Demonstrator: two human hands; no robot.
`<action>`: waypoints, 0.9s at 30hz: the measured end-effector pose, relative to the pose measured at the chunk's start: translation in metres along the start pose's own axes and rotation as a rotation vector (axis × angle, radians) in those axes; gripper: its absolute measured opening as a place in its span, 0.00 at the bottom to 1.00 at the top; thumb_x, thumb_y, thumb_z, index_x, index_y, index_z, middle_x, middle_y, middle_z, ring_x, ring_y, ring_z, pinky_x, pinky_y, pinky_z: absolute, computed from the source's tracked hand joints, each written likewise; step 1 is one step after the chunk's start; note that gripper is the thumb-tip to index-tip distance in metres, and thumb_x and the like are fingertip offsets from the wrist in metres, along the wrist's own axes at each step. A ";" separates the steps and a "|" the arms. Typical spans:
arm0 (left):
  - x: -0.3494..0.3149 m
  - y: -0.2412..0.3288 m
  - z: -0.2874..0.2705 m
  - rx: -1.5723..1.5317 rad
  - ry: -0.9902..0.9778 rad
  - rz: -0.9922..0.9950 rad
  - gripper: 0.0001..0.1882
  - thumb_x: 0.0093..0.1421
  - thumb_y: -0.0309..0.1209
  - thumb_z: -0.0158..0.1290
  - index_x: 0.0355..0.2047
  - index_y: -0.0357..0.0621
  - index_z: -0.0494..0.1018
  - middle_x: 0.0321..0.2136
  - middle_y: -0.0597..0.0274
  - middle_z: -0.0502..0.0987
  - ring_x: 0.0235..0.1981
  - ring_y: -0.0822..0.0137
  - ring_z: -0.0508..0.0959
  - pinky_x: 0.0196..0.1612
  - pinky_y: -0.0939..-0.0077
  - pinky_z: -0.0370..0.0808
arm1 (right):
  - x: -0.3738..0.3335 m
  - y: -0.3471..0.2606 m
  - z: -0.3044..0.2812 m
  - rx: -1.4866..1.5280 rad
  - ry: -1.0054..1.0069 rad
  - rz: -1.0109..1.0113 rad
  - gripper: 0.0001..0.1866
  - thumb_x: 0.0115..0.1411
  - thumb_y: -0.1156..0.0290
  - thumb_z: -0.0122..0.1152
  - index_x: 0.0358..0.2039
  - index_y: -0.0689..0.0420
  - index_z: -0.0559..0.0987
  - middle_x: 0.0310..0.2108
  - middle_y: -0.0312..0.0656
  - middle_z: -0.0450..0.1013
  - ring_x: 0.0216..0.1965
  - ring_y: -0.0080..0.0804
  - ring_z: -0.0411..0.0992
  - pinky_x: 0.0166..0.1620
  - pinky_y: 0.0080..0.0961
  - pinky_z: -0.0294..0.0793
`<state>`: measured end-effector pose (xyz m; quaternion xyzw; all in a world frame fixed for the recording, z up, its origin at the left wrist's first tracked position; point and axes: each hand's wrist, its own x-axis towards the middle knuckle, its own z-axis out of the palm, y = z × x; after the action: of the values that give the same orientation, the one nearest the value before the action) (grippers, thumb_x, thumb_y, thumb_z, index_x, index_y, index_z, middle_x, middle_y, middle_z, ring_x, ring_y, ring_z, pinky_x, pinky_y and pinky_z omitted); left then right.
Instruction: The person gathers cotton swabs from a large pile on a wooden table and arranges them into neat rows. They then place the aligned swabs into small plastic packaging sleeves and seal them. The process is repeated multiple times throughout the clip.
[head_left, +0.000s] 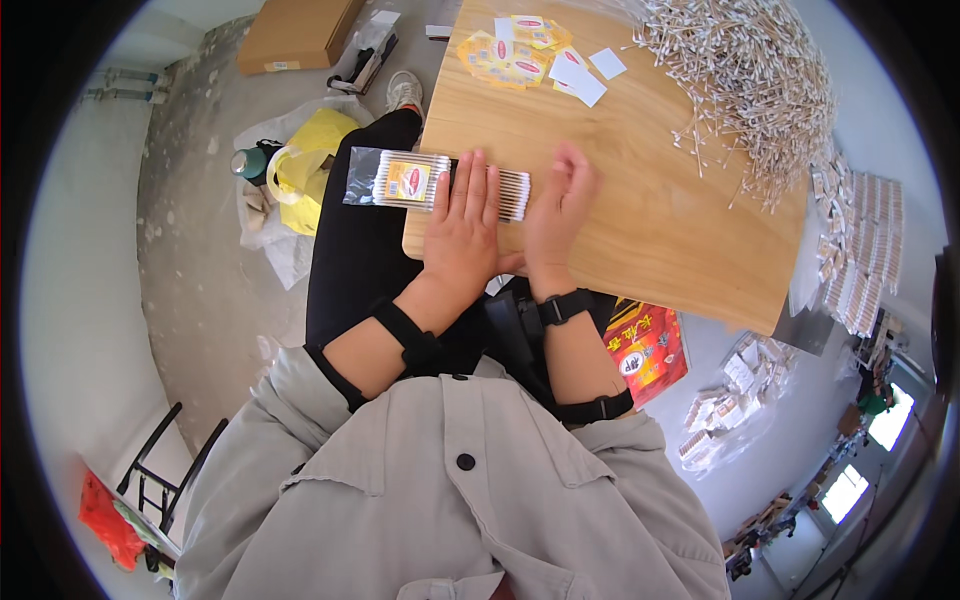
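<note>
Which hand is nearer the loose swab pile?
Right. In view, the right hand is lower left of the swab pile; the left hand is farther left, lying across the swab pack.

Landmark = wooden table (640,225). Left hand (466,222) flat, fingers extended, over cotton swabs (514,195) at table's near-left corner; swabs visible both sides of it. Clear bag (361,178) with yellow label (408,181) sticks out past table's left edge. Right hand (562,205) just right of the swabs, over the table, fingers bent; can't tell if gripping. Table's far left: yellow cards (500,60), white cards (578,78). Far right: big loose swab pile (750,80). Floor left of table: yellow bag (312,165).
</note>
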<state>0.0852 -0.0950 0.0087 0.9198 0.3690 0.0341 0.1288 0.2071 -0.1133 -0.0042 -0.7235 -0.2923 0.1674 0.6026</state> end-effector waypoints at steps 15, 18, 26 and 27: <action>-0.008 -0.006 -0.002 -0.021 -0.038 0.042 0.60 0.45 0.61 0.59 0.68 0.33 0.50 0.70 0.42 0.46 0.72 0.51 0.44 0.70 0.49 0.40 | 0.012 0.015 0.016 -0.816 -0.031 -0.495 0.19 0.57 0.78 0.52 0.51 0.61 0.71 0.47 0.49 0.66 0.53 0.51 0.63 0.58 0.45 0.60; -0.006 -0.005 -0.001 -0.046 -0.024 0.029 0.60 0.45 0.60 0.60 0.68 0.33 0.49 0.70 0.42 0.45 0.72 0.51 0.44 0.70 0.48 0.40 | 0.017 0.011 0.014 -0.751 0.012 -0.471 0.19 0.57 0.77 0.53 0.50 0.61 0.72 0.45 0.49 0.67 0.52 0.50 0.63 0.58 0.45 0.60; -0.007 -0.009 -0.017 -0.057 -0.044 0.067 0.58 0.46 0.54 0.64 0.68 0.33 0.49 0.70 0.42 0.45 0.72 0.47 0.44 0.69 0.46 0.41 | 0.017 0.008 0.021 -0.767 -0.009 -0.484 0.17 0.56 0.77 0.52 0.48 0.62 0.72 0.44 0.48 0.66 0.51 0.47 0.64 0.58 0.45 0.60; -0.007 -0.014 -0.025 -0.087 -0.049 0.070 0.57 0.47 0.53 0.64 0.68 0.34 0.49 0.70 0.41 0.45 0.72 0.47 0.44 0.69 0.45 0.41 | 0.017 0.007 0.022 -0.776 -0.008 -0.481 0.17 0.56 0.78 0.51 0.48 0.62 0.72 0.44 0.48 0.66 0.51 0.47 0.63 0.58 0.45 0.60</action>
<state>0.0668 -0.0847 0.0294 0.9263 0.3313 0.0322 0.1764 0.2088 -0.0865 -0.0143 -0.8067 -0.4954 -0.0963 0.3074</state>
